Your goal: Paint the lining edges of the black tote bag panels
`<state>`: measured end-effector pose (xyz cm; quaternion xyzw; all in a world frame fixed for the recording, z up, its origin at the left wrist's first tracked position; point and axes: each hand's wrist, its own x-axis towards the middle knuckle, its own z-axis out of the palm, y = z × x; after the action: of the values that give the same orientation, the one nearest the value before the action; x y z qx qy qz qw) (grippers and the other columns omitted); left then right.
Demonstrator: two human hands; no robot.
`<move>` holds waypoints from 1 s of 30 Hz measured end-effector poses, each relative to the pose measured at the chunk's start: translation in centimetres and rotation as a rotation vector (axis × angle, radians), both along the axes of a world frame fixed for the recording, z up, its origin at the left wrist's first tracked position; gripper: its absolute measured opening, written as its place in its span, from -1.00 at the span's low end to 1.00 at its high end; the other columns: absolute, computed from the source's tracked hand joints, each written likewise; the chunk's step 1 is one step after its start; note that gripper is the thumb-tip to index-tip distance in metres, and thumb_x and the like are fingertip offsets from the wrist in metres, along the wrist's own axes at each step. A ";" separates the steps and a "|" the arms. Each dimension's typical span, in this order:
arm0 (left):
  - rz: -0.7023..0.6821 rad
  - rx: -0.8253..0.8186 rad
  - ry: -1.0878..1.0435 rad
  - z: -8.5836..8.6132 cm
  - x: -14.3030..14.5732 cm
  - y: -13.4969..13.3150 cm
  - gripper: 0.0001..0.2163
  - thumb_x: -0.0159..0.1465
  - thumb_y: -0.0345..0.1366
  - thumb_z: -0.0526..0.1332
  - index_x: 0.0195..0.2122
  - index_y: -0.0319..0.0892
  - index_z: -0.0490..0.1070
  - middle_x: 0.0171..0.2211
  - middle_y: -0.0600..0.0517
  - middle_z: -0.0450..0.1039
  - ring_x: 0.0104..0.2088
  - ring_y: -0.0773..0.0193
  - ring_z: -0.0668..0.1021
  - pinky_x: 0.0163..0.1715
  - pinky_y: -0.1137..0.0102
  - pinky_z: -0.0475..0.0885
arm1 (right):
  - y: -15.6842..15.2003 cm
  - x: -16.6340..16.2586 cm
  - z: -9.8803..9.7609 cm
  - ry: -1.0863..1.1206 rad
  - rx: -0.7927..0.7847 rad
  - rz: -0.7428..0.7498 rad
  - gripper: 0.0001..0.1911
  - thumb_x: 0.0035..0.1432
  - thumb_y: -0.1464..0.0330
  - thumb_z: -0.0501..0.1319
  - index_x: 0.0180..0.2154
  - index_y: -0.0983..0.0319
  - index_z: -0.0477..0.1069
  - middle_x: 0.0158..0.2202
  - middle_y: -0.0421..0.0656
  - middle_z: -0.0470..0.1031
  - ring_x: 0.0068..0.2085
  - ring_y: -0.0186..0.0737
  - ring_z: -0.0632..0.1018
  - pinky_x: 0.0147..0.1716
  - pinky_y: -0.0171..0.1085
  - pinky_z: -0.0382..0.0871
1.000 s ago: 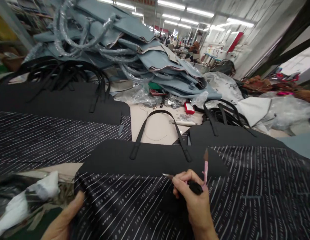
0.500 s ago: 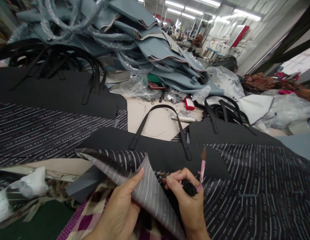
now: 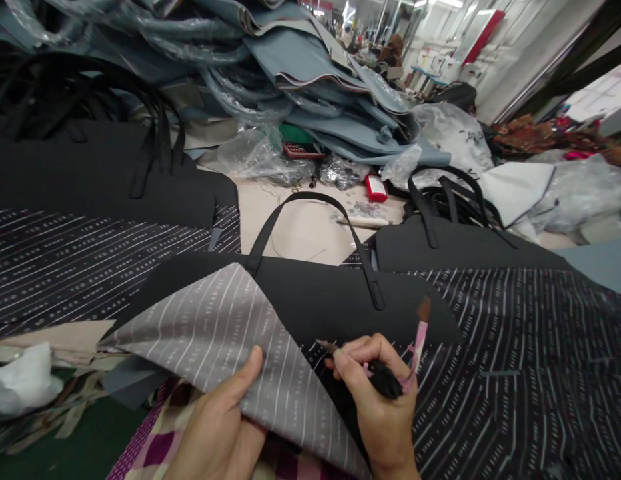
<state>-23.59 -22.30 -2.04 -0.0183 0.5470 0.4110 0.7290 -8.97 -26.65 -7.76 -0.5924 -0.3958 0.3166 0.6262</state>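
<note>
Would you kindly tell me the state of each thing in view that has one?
Left hand: gripping the striped fabric
Striped fabric: turned up, greyer side showing
Right hand: closed around the brush and pointed tool
Brush: bristles outward
Pointed tool: tip leftward in the picture
Black handle: arched, right end on the black panel
Blue-grey pieces: piled up
White stick: lying down

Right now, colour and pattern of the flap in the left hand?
Flap: grey with pale stripes and lettering, best seen in head view.
</note>
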 end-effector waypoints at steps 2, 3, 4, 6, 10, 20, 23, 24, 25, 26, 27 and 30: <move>-0.009 -0.010 0.002 0.1 0.0 0.0 -0.67 0.31 -0.39 0.26 0.11 -0.25 0.45 -0.03 -0.10 0.59 0.02 0.09 0.59 0.18 0.23 0.44 | 0.0 -0.1 0.0 -0.007 0.009 -0.002 -0.74 0.18 0.38 0.32 -0.51 0.19 0.33 -0.52 -0.24 0.42 -0.45 -0.24 0.48 -0.41 -0.24 0.44; -0.022 -0.021 0.005 0.2 0.0 0.0 -0.66 0.31 -0.39 0.25 0.11 -0.26 0.45 -0.02 -0.11 0.58 0.03 0.09 0.59 0.18 0.23 0.43 | 0.0 -0.1 0.0 -0.009 0.013 -0.001 -0.75 0.18 0.38 0.32 -0.51 0.19 0.33 -0.52 -0.24 0.42 -0.45 -0.24 0.48 -0.42 -0.25 0.44; -0.033 -0.028 0.006 0.4 0.0 0.0 -0.67 0.32 -0.38 0.24 0.11 -0.27 0.44 -0.01 -0.12 0.58 0.03 0.09 0.59 0.18 0.22 0.43 | 0.0 0.0 0.0 -0.011 0.015 0.002 -0.75 0.18 0.38 0.32 -0.50 0.19 0.34 -0.51 -0.24 0.42 -0.45 -0.24 0.48 -0.42 -0.25 0.43; -0.035 -0.032 0.008 0.7 0.0 0.1 -0.68 0.33 -0.37 0.23 0.10 -0.30 0.45 -0.02 -0.14 0.58 0.02 0.08 0.59 0.18 0.21 0.43 | 0.1 0.0 0.0 -0.019 0.017 0.009 -0.76 0.19 0.39 0.32 -0.49 0.19 0.34 -0.51 -0.24 0.43 -0.45 -0.24 0.48 -0.41 -0.25 0.43; -0.028 -0.035 -0.019 1.0 0.0 0.2 -0.70 0.31 -0.38 0.25 0.07 -0.30 0.48 -0.04 -0.15 0.59 0.03 0.07 0.58 0.19 0.20 0.42 | 0.1 0.0 0.0 -0.055 0.017 0.009 -0.76 0.19 0.39 0.31 -0.50 0.19 0.34 -0.51 -0.24 0.43 -0.45 -0.25 0.49 -0.41 -0.26 0.42; -0.044 -0.016 -0.074 -2.0 -0.7 -1.0 -0.81 0.25 -0.38 0.32 -0.11 -0.28 0.56 -0.14 -0.11 0.62 -0.07 0.06 0.62 0.05 0.21 0.53 | 0.1 -0.4 0.5 -0.192 0.031 0.066 -0.75 0.21 0.44 0.28 -0.50 0.20 0.33 -0.51 -0.27 0.42 -0.44 -0.33 0.48 -0.38 -0.34 0.36; -0.011 -0.031 -0.086 -2.8 -1.1 -1.0 -0.86 0.27 -0.42 0.29 -0.16 -0.30 0.56 -0.16 -0.09 0.62 -0.11 0.11 0.63 0.02 0.24 0.54 | 0.2 -0.7 0.6 -0.216 0.031 0.079 -0.77 0.21 0.44 0.28 -0.49 0.20 0.34 -0.51 -0.27 0.41 -0.42 -0.32 0.49 -0.37 -0.34 0.36; -0.006 -0.041 -0.087 -2.9 -1.1 -1.0 -0.87 0.28 -0.42 0.28 -0.17 -0.31 0.56 -0.17 -0.09 0.61 -0.12 0.12 0.63 0.02 0.25 0.54 | 0.2 -0.8 0.6 -0.222 0.035 0.080 -0.77 0.21 0.45 0.28 -0.48 0.20 0.34 -0.51 -0.27 0.42 -0.42 -0.32 0.49 -0.37 -0.34 0.37; -0.005 -0.049 -0.089 -3.0 -1.2 -1.0 -0.87 0.28 -0.43 0.27 -0.18 -0.32 0.56 -0.18 -0.09 0.61 -0.13 0.12 0.63 0.01 0.25 0.54 | 0.2 -0.8 0.6 -0.228 0.041 0.079 -0.77 0.20 0.45 0.28 -0.48 0.20 0.34 -0.50 -0.26 0.42 -0.42 -0.32 0.49 -0.37 -0.34 0.37; -0.006 -0.050 -0.090 -3.0 -1.2 -0.9 -0.87 0.28 -0.44 0.26 -0.17 -0.32 0.55 -0.19 -0.09 0.61 -0.14 0.13 0.63 0.01 0.25 0.54 | 0.2 -0.9 0.6 -0.232 0.049 0.078 -0.78 0.20 0.46 0.29 -0.48 0.20 0.35 -0.50 -0.26 0.43 -0.42 -0.32 0.50 -0.37 -0.34 0.37; -0.005 -0.050 -0.090 -3.0 -1.1 -0.9 -0.87 0.29 -0.45 0.25 -0.18 -0.33 0.55 -0.20 -0.09 0.61 -0.16 0.14 0.63 0.01 0.24 0.54 | 0.2 -0.9 0.5 -0.231 0.057 0.070 -0.78 0.19 0.46 0.29 -0.48 0.20 0.36 -0.49 -0.25 0.44 -0.42 -0.32 0.50 -0.38 -0.34 0.38; 0.021 -0.043 -0.107 -2.6 -0.9 -0.8 -0.86 0.31 -0.46 0.22 -0.17 -0.30 0.56 -0.24 -0.06 0.62 -0.19 0.17 0.64 0.01 0.25 0.54 | 0.2 -0.6 0.3 -0.146 0.061 0.067 -0.78 0.19 0.45 0.30 -0.49 0.20 0.36 -0.51 -0.24 0.46 -0.44 -0.29 0.51 -0.40 -0.32 0.41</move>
<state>-24.47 -23.08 -4.69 -0.0616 0.5160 0.4050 0.7523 -9.58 -26.47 -7.44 -0.5810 -0.4694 0.2814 0.6025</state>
